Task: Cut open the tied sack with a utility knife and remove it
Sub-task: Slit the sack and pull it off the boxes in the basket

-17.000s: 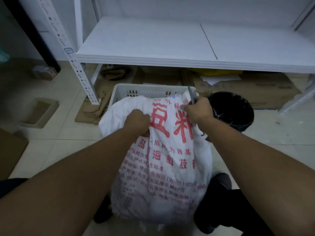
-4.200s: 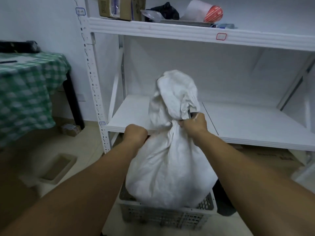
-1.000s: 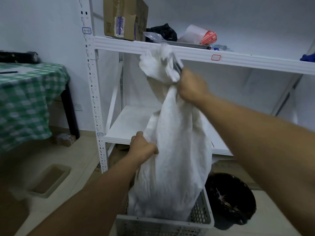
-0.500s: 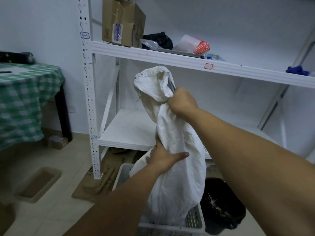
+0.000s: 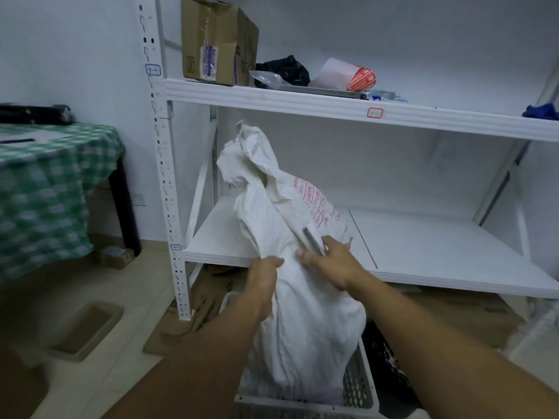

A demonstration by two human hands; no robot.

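A white woven sack point(image 5: 302, 322) with red print stands upright in a white slotted crate point(image 5: 360, 391), its loose top flopping up in front of the shelf. My left hand point(image 5: 263, 279) pinches the sack's cloth at mid-height on the left. My right hand point(image 5: 329, 261) presses on the sack just to the right and holds a grey utility knife point(image 5: 313, 241), whose end sticks up and left along the cloth. What is inside the sack is hidden.
A white metal rack point(image 5: 163, 176) stands right behind the sack, with a bare lower shelf point(image 5: 438, 252) and a cardboard box point(image 5: 217, 40) and clutter on the upper one. A black bin point(image 5: 390, 364) is right of the crate. A green-checked table point(image 5: 45, 182) is at left.
My right hand has come down from the sack's raised neck to mid-height, close to my left hand. The sack's top has dropped and slumped. The red-printed side now faces me.
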